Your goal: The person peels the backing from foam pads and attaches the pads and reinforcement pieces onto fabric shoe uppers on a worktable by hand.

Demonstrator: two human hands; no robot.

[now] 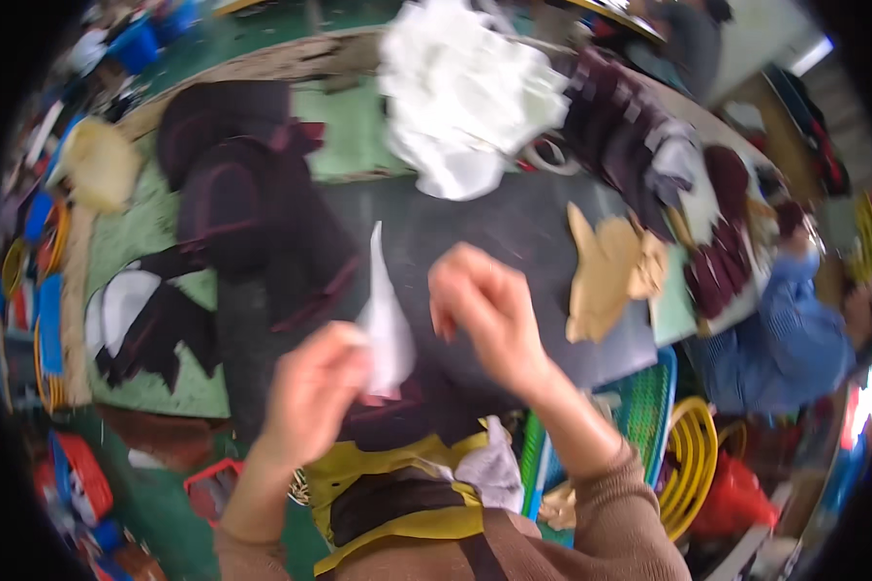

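Note:
In front of me a thin white pointed piece (388, 334), like cloth or sheet material, stands up from the dark work surface. My left hand (315, 387) pinches its edge with closed fingers, blurred by motion. To the right, my right hand (484, 305) is raised over the dark mat (543, 223) with its fingers curled; anything in them is hidden. Dark fabric pieces with reddish edges (237, 194) lie stacked to the left. Some more dark fabric rests under the white piece, near my body.
A heap of white pieces (455, 87) sits at the far side. Tan glove-shaped pieces (601, 271) lie right, maroon ones (722, 257) beyond. Black and white pieces (150, 320) are at left. A green basket (654, 407) and yellow hoops (690, 465) stand lower right; a person in blue (785, 339) is nearby.

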